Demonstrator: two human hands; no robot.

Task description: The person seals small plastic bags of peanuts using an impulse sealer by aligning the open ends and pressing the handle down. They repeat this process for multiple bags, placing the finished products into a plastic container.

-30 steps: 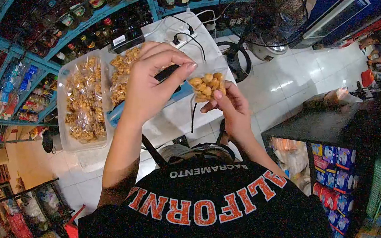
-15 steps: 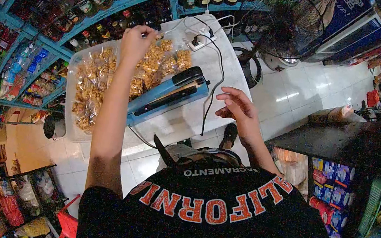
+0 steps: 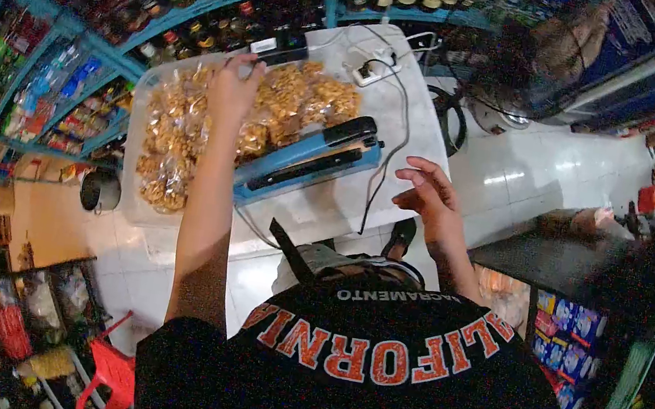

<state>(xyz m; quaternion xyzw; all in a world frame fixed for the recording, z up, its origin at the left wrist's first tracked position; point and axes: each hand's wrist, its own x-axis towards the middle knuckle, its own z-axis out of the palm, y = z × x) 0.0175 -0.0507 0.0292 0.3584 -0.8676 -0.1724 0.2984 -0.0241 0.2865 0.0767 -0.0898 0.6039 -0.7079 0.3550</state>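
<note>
My left hand [image 3: 232,93] is over the far side of a clear plastic tub [image 3: 142,105], its thumb and fingers curled toward each other. Whatever they hold, if anything, is too small to make out. Small clear bags of golden-brown snacks [image 3: 172,139] fill the tub. To the right of my left forearm, a blue impulse sealer [image 3: 309,159] lies slantwise along the tub's near right side. My right hand [image 3: 433,203] hovers past the table's right edge, fingers apart and slightly bent, holding nothing.
The white table [image 3: 416,125] carries a white power strip [image 3: 373,72] with cords. Blue shelves [image 3: 195,11] of bottles and jars stand behind it. A fan [image 3: 517,72] is at the back right, a dark counter [image 3: 549,250] at the right, and a red chair [image 3: 111,375] at the lower left.
The view has shifted, so the table sits farther right in the picture. My left hand has moved left over the bags, away from the tub's far right corner. My right hand stays open.
</note>
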